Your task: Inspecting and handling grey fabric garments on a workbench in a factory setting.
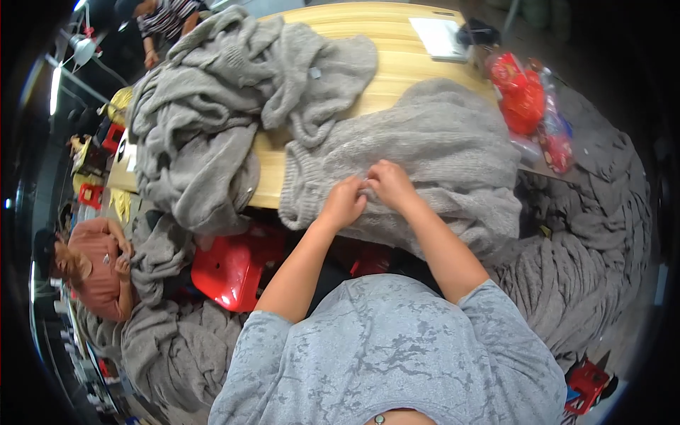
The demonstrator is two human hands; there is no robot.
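A grey knitted garment lies spread on the table in front of me, its ribbed band at the left end. Both of my hands rest on its near half, close together. My left hand is closed, with the fingertips pinching the knit. Just right of it and slightly farther off, my right hand is closed too, thumb and fingers pressed together at the same spot. Whether a thread or something small sits between the fingertips is too fine to make out.
Grey knitwear is heaped on the table's left side. The wooden table also bears white paper and red plastic bags. More knitwear is piled at right. A red stool stands left; co-workers are beyond.
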